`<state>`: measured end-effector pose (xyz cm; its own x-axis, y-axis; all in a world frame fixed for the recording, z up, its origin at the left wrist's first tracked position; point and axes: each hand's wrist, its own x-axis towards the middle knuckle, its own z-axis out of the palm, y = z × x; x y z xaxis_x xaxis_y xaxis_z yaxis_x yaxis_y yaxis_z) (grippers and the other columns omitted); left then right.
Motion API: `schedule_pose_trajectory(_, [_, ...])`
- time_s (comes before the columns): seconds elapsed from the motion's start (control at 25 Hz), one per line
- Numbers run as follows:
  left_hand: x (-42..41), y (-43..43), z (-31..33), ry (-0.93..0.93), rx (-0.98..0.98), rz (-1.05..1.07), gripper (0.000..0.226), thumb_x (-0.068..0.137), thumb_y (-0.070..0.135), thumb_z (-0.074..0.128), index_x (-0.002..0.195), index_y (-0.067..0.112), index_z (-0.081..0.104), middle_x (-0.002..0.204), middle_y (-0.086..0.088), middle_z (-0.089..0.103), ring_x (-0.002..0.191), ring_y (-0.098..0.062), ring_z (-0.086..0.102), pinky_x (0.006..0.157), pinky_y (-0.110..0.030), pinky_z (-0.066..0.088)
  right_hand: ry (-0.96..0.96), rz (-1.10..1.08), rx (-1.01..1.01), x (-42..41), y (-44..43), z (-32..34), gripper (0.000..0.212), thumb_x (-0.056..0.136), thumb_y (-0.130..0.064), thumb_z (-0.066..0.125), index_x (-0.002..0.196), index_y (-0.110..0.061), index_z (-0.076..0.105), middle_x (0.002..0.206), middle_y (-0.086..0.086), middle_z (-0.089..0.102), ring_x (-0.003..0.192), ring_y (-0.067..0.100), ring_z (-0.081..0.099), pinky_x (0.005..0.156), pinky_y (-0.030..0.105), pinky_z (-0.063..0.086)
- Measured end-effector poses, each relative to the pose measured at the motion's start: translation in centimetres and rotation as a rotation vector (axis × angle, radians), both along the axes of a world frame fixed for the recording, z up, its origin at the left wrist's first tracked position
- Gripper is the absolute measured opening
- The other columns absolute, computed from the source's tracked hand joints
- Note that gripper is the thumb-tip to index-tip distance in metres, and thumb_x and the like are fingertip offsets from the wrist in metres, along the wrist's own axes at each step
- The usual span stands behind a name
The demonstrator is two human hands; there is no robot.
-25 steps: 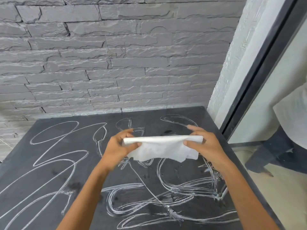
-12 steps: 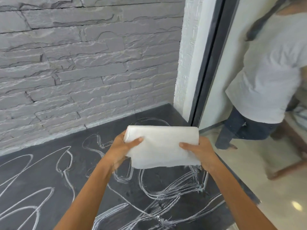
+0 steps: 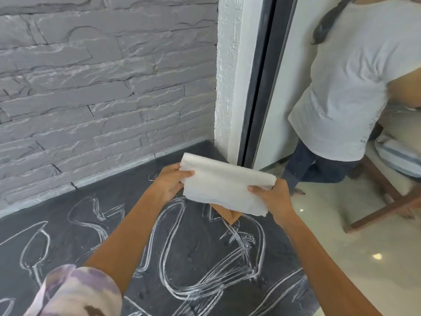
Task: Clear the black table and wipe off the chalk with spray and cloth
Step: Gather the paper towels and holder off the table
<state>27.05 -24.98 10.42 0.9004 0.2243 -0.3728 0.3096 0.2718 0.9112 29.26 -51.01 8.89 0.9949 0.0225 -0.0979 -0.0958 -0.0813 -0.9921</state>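
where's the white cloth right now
In the head view, the white cloth is held between the left hand and right hand, above the far right corner of the black table, near the white door post.

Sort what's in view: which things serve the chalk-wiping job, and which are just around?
Job: white cloth, gripped by left hand and right hand; black table; chalk marks.
Just around: stone wall; bystander in white shirt; wooden frame.

cloth (image 3: 225, 183) mid frame, up over the surface (image 3: 114, 224), left grip (image 3: 169, 183) on its left end, right grip (image 3: 276, 199) on its right. surface fills the lower left, wall (image 3: 91, 87) behind it, a person (image 3: 341, 87) upper right on the floor (image 3: 341, 258).
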Motion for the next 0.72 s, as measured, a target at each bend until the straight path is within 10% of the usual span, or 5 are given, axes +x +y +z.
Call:
schedule_pose_trajectory(0.2, [4.4,-0.9,-3.2,0.039,0.211,-0.058,0.037,0.070,-0.016,0.068,0.103,0.000,0.062,0.097,-0.010,0.066,0.094,-0.027,0.061,0.062,-0.029,0.056,0.012,-0.042,-0.049,3.2,0.6,-3.5,0.033,0.073,-0.004,0.076,0.099,-0.013,0.060,0.098,0.004,0.064,0.089,0.021,0.061,0.077,0.036,0.052])
schedule_pose_trajectory(0.52, [8.4,0.0,-6.5,0.037,0.546,-0.043,0.035,0.070,-0.008,0.073,0.102,0.000,0.064,0.104,-0.016,0.065,0.094,-0.027,0.060,0.079,-0.039,0.052,0.004,-0.019,-0.193,2.8,2.1,-8.6,0.030,0.073,-0.016,0.079,0.097,-0.017,0.063,0.082,-0.019,0.057,0.072,-0.006,0.055,0.053,0.003,0.046])
schedule_pose_trajectory(0.72, [9.4,-0.2,-8.6,0.158,0.772,-0.090,0.035,0.071,0.000,0.072,0.105,0.001,0.064,0.109,-0.018,0.066,0.098,-0.028,0.058,0.078,-0.032,0.044,-0.031,0.010,-0.339,2.4,2.1,-10.7,0.034,0.077,-0.014,0.075,0.107,0.000,0.067,0.097,0.007,0.069,0.082,0.011,0.065,0.068,0.006,0.048])
